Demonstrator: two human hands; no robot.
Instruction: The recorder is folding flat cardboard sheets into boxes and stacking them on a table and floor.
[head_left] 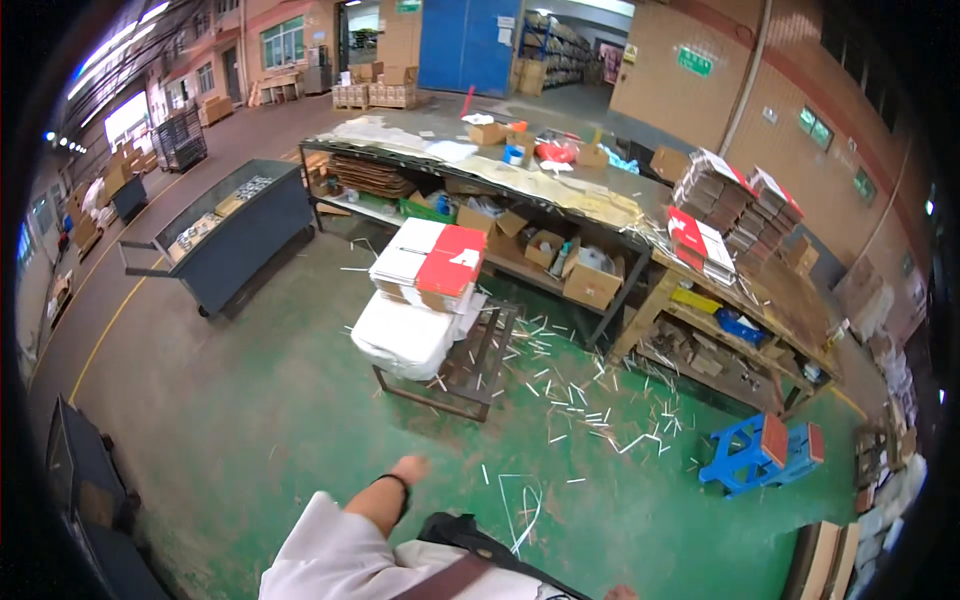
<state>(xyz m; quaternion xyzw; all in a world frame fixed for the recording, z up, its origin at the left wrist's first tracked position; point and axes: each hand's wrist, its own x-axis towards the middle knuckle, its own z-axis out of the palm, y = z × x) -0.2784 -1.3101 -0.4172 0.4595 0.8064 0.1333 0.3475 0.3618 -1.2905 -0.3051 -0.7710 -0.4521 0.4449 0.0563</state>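
My left hand hangs over the green floor, with a dark band round its wrist. Its fingers are smeared and I cannot make out whether they are closed; no object shows in it. Only a small part of my right hand enters at the lower edge, its fingers mostly hidden. Ahead of my left hand stands a low metal-framed stand bearing a white wrapped bundle. On top of that bundle rests a stack of flat red and white cardboard pieces. Neither hand touches them.
White and brown scraps litter the floor by a long workbench. More red and white stacks sit on a wooden bench at right. Blue step stools stand nearby. A dark grey cart is at left.
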